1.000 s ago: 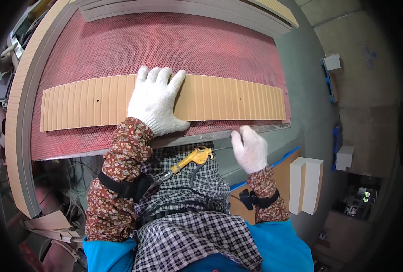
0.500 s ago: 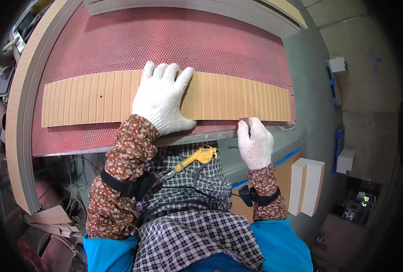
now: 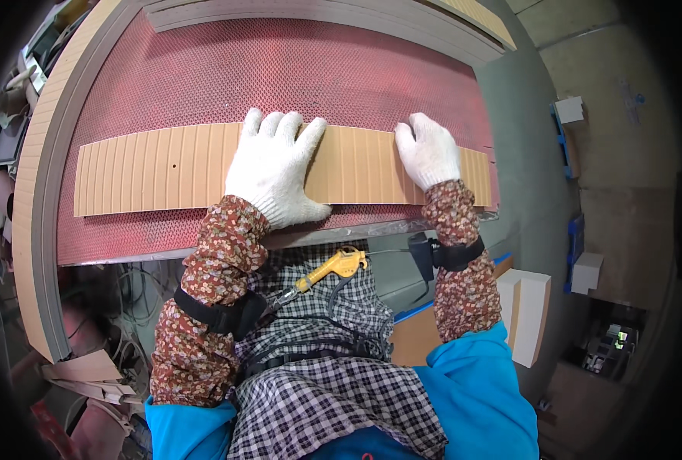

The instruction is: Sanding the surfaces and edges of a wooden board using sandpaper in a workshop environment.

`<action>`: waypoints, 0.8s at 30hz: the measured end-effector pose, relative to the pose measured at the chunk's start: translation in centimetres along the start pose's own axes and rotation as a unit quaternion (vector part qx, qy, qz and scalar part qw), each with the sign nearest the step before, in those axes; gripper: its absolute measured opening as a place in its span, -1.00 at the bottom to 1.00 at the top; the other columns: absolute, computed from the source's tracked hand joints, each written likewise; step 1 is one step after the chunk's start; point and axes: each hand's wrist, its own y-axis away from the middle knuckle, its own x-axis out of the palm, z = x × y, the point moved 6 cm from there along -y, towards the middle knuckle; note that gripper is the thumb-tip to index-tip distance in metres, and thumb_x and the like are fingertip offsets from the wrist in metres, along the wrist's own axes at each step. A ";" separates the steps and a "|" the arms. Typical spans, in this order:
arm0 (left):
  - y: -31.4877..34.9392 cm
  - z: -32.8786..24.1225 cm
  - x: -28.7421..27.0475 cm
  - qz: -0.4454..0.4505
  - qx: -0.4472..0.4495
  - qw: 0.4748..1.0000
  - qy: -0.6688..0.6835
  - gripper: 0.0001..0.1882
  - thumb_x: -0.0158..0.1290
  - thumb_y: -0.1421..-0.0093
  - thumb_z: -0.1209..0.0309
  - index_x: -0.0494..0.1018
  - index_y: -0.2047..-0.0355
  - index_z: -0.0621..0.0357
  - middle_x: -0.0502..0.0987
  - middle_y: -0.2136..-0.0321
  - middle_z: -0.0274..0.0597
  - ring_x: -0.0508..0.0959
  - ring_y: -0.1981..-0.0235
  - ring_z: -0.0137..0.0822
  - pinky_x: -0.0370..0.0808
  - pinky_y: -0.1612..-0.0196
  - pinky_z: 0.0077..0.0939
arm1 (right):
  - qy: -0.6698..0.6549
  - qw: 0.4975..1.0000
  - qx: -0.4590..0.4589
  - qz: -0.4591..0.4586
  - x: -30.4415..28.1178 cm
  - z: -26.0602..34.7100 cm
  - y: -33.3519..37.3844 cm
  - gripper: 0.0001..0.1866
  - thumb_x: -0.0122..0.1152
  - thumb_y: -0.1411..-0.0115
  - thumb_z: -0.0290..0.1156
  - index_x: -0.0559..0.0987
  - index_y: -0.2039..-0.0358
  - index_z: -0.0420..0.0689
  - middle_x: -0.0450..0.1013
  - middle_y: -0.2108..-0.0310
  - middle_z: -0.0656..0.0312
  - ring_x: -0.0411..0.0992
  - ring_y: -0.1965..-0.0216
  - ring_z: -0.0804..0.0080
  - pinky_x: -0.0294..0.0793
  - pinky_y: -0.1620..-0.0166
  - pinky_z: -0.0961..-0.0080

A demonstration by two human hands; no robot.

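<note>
A long tan panel (image 3: 195,169) with grooves across it and a small hole in its left part lies on a red textured mat (image 3: 295,73). Flat on the panel's middle rests my left hand (image 3: 272,165), white-gloved, fingers and thumb spread. My right hand (image 3: 431,153), gloved as well, is over the right part of the panel, fingertips at its far edge. Those fingers are curled and pressed together; whatever they pinch is hidden. Against my checked apron hangs a yellow air blow gun (image 3: 333,266), close to my left forearm.
Stacked grey-edged boards (image 3: 326,15) line the mat's far side, and more boards (image 3: 38,184) stand along its left. White-faced blocks (image 3: 531,318) sit at the right, near a brown board (image 3: 418,337). Scraps and tangled cables (image 3: 130,307) fill the lower left.
My right hand has moved from the panel's near edge across to its far edge. A small brown piece showed at its fingertips before and is now out of sight. My left hand stays put.
</note>
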 end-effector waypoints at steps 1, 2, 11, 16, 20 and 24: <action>0.1 0.0 0.0 -0.002 0.000 1.000 0.000 0.16 0.42 0.23 -0.13 0.32 -0.36 0.14 0.43 -0.14 0.08 0.40 -0.27 0.09 0.13 -0.49 0.15 | 0.001 1.000 -0.001 -0.001 -0.1 0.2 0.7 -0.63 0.08 -0.42 -0.17 0.62 0.22 -0.25 0.63 0.30 -0.23 0.64 0.20 -0.19 0.60 0.05 -0.09; 0.1 0.1 0.1 -0.007 0.002 1.000 -0.002 0.15 0.42 0.23 -0.13 0.32 -0.36 0.14 0.43 -0.14 0.08 0.40 -0.27 0.09 0.13 -0.48 0.16 | -0.013 1.000 0.007 -0.006 -0.2 0.5 2.1 -0.65 0.09 -0.43 -0.17 0.62 0.22 -0.24 0.63 0.32 -0.22 0.64 0.21 -0.19 0.61 0.07 -0.08; 0.3 0.3 0.2 -0.013 -0.002 1.000 -0.002 0.15 0.41 0.21 -0.12 0.31 -0.37 0.14 0.43 -0.14 0.09 0.40 -0.27 0.09 0.12 -0.49 0.18 | -0.066 0.997 0.022 -0.018 -1.6 1.1 12.0 -0.77 0.19 -0.40 -0.29 0.63 0.24 -0.21 0.62 0.41 -0.12 0.64 0.36 -0.11 0.63 0.24 0.02; 0.3 0.2 0.4 -0.022 0.004 1.000 -0.008 0.16 0.41 0.22 -0.12 0.31 -0.37 0.14 0.44 -0.14 0.09 0.40 -0.27 0.09 0.14 -0.48 0.17 | -0.030 0.999 -0.014 -0.019 -0.5 0.4 4.4 -0.69 0.13 -0.41 -0.23 0.63 0.25 -0.24 0.61 0.44 -0.13 0.64 0.34 -0.15 0.63 0.20 0.00; 0.1 -0.2 0.1 -0.060 0.019 0.998 0.005 0.08 0.44 0.24 -0.04 0.39 -0.30 0.20 0.48 -0.02 0.03 0.45 -0.19 0.03 0.15 -0.44 0.10 | -0.013 1.000 -0.011 -0.016 -0.1 -0.3 -0.1 -0.66 0.13 -0.40 -0.21 0.56 0.31 -0.28 0.55 0.35 -0.31 0.56 0.25 -0.35 0.56 0.15 -0.12; 0.4 0.2 0.0 -0.060 0.018 0.998 0.008 0.08 0.43 0.25 -0.04 0.40 -0.29 0.20 0.49 -0.01 0.03 0.46 -0.17 0.02 0.17 -0.42 0.05 | 0.009 1.000 0.015 0.010 -0.1 0.7 2.0 -0.65 0.07 -0.44 -0.17 0.62 0.18 -0.24 0.64 0.27 -0.19 0.65 0.23 -0.18 0.63 0.07 -0.04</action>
